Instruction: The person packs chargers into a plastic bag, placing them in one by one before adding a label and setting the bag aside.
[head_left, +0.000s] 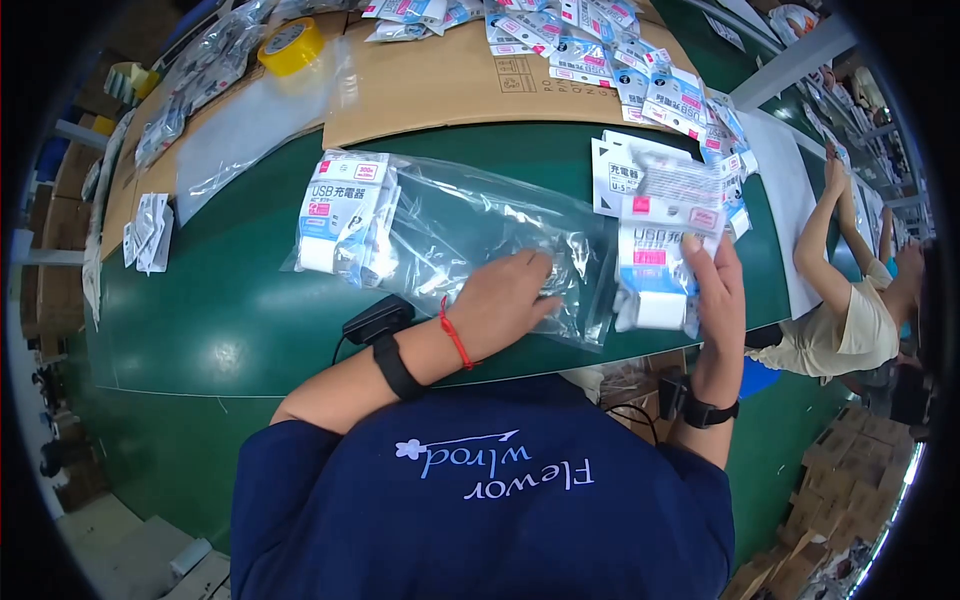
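Across the green tabletop [200, 335], the clear bag [465, 210] stretches left to right, dipping rightward; the left hand [503, 303] lies half-curled on it, grip unclear. The right hand [718, 288] pinches a lengthwise-pointing packet [650, 270], fingers nearly closed.

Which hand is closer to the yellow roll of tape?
Left. The left hand is on the clear bag, below and right of the yellow roll of tape; the right hand holds a white-and-blue packet, farther right.

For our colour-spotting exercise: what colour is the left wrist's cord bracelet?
The cord bracelet is red, seen in the head view.
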